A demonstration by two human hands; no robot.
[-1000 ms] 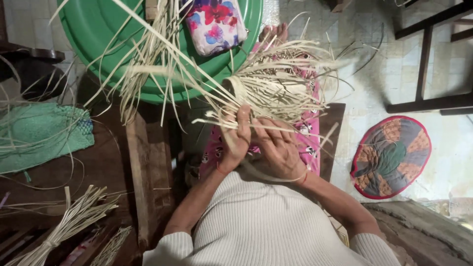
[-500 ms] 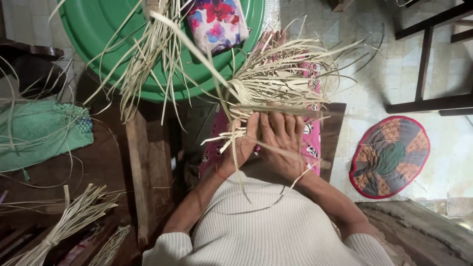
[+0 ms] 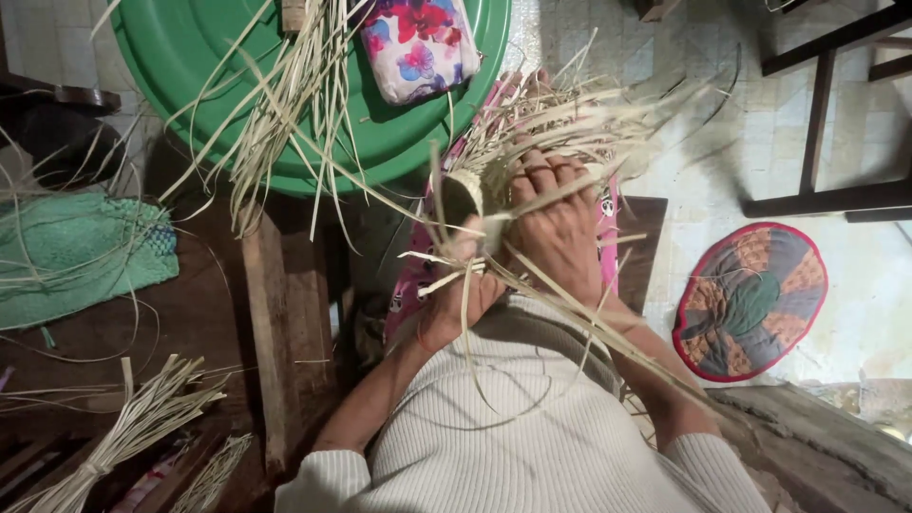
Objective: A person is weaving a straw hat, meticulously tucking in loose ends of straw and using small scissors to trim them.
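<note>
Pale tiled floor (image 3: 703, 123) and dark wooden planks lie under a person weaving straw in the lap

Both hands work a small half-woven straw basket (image 3: 475, 195) held over the knees, loose pale strands fanning out from it. Left hand (image 3: 463, 285) has its fingers closed around strands just below the basket; right hand (image 3: 560, 223) lies over its side, fingers curled on the weave with strands running between them. Beyond sits a green round tub (image 3: 190, 57) holding more straw and a flowered pouch (image 3: 418, 43). A round patchwork mat (image 3: 750, 304) lies right, a green woven piece (image 3: 76, 256) left
</note>
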